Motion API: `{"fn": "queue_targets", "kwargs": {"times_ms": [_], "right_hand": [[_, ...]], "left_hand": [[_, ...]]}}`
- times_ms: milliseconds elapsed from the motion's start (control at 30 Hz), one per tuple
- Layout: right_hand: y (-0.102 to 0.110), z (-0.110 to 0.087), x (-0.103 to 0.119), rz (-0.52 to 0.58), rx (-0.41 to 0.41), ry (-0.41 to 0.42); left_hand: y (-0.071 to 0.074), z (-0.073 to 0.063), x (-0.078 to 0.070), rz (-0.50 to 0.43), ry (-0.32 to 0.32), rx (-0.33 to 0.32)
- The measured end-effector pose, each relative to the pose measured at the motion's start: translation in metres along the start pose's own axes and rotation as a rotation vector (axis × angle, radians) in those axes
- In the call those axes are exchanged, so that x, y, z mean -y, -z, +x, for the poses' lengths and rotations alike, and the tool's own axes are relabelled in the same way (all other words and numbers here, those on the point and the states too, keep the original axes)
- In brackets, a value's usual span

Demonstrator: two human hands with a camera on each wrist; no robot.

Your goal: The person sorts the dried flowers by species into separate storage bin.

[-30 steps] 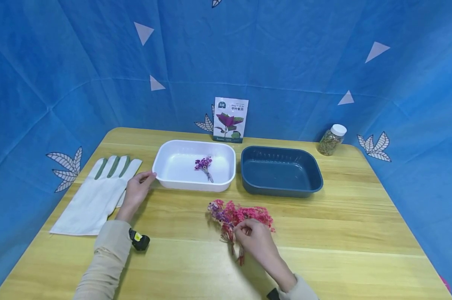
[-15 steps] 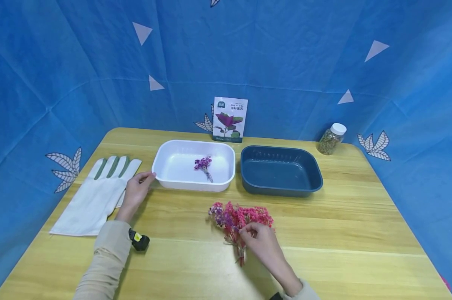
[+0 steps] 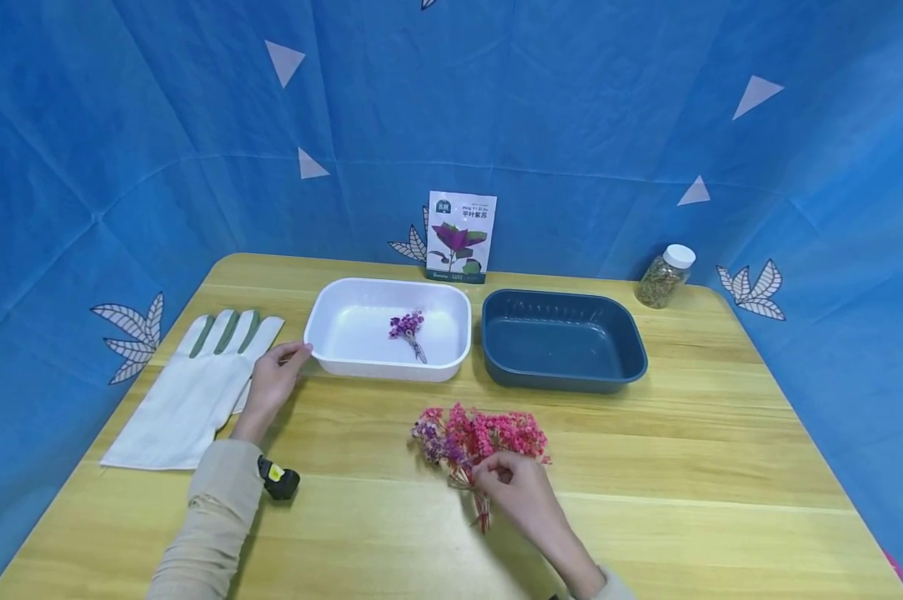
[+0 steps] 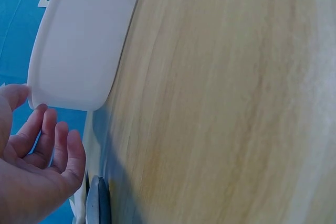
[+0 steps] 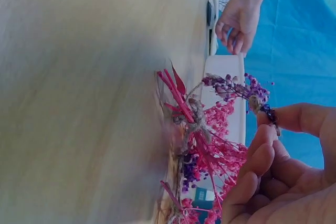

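- The right hand point(image 3: 524, 496), fingers curled, pinches a purple sprig point(image 5: 229, 86) by pink flowers point(image 3: 513, 432), midway between the table's point(image 3: 669, 517) side edges.
- The left hand point(image 3: 271, 385), half-curled, pinches the white tray's point(image 3: 383, 369) near-left corner.
- Apparently separating sprigs; next calls for lifting clear.

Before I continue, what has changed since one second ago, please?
The right hand has moved slightly toward the person, bringing the pinched purple bunch the same way. Nothing was visibly taken up or let go. The left hand stays at the corner of the white tray; the small bunch inside and the dark tray look unchanged.
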State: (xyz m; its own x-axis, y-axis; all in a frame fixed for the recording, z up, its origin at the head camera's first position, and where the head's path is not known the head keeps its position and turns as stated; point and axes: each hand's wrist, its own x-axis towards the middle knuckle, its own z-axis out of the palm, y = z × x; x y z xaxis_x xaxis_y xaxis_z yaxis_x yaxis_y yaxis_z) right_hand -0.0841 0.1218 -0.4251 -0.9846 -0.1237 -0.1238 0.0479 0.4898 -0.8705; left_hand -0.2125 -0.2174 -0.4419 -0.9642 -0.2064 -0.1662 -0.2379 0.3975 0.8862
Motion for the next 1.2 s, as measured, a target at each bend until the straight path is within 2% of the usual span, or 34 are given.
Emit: {"fn": "queue_targets", "kwargs": {"times_ms": [300,567,800,1200], "right_hand": [[0.0028,-0.0001,0.0,0.043,0.054,-0.019],[0.0019,-0.0017,-0.0005,-0.004,0.089,-0.055],[-0.0003,-0.0009,-0.0003,-0.017,0.019,-0.073],[0.0009,-0.0031,0.0074,0.058,-0.059,-0.052]], "left_hand": [[-0.0007,0.0,0.0001,0.002,0.002,-0.004],[-0.0007,0.0004,0.0003,-0.003,0.003,0.0],[-0.0003,0.0006,0.0005,-0.005,-0.01,-0.004],[0.0002,-0.0011,-0.0009,-0.008,-0.001,-0.005]]}}
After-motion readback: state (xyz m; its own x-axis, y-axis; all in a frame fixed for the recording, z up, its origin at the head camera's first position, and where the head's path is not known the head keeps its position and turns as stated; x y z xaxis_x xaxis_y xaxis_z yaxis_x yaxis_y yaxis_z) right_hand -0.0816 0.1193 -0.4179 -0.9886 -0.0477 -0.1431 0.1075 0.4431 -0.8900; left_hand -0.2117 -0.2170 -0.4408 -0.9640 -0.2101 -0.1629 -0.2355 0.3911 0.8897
